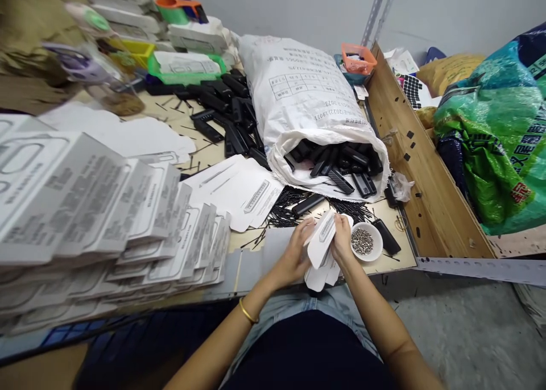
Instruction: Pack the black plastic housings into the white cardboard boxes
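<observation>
Both of my hands hold a white printed card package (321,243) upright over the table's near edge. My left hand (295,252) grips its left side with fingers curled. My right hand (342,237) pinches its right edge near the top. More white card (318,277) hangs below the hands. A small white bowl of tiny metal pieces (365,241) sits just right of my right hand. A black plastic part (307,204) lies on thin black rods (290,203) just beyond my hands.
A white woven sack (298,94) lies open, spilling black plastic parts (336,165). Stacks of printed white cards (106,219) fill the left. A wooden board (409,151) walls the table's right side. Green bags (495,134) sit beyond it.
</observation>
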`<move>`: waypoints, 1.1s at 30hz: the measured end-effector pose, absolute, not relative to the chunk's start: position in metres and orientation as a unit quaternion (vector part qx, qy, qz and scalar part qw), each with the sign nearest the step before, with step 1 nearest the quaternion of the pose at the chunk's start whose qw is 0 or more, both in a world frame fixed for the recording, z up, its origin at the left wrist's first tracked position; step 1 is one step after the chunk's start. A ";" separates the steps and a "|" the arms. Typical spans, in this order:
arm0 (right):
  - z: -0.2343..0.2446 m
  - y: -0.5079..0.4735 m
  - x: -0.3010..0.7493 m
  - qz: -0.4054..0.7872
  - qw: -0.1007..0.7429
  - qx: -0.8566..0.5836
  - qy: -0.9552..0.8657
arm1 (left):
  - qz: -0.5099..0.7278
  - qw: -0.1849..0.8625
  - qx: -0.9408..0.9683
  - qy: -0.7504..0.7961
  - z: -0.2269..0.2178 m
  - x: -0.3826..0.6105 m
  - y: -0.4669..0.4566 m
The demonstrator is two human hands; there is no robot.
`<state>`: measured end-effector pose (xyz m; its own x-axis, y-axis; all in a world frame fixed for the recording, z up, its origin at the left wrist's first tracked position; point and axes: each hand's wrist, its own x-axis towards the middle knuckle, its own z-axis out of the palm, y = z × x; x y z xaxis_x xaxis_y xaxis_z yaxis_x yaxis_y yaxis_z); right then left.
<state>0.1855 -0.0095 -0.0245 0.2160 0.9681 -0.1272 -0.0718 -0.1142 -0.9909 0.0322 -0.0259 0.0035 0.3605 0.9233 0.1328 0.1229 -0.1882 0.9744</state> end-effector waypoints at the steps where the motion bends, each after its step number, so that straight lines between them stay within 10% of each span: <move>1: -0.026 -0.002 0.182 0.478 0.514 -0.571 -0.427 | 0.419 0.441 0.698 0.379 0.003 0.030 -0.028; 10: -0.022 0.086 0.163 0.238 0.161 -0.492 -0.822 | 0.332 0.325 0.578 0.672 -0.003 -0.001 -0.017; 18: 0.035 0.051 0.185 0.338 0.571 -0.488 -0.567 | 0.320 0.295 0.657 0.615 -0.005 0.009 -0.009; 27: -0.005 0.063 0.195 0.271 0.195 -0.640 -0.692 | 0.386 0.277 0.640 0.604 0.004 0.011 -0.016; 33: -0.023 0.084 0.181 0.299 0.140 -0.622 -0.710 | 0.393 0.240 0.667 0.585 0.007 0.016 -0.012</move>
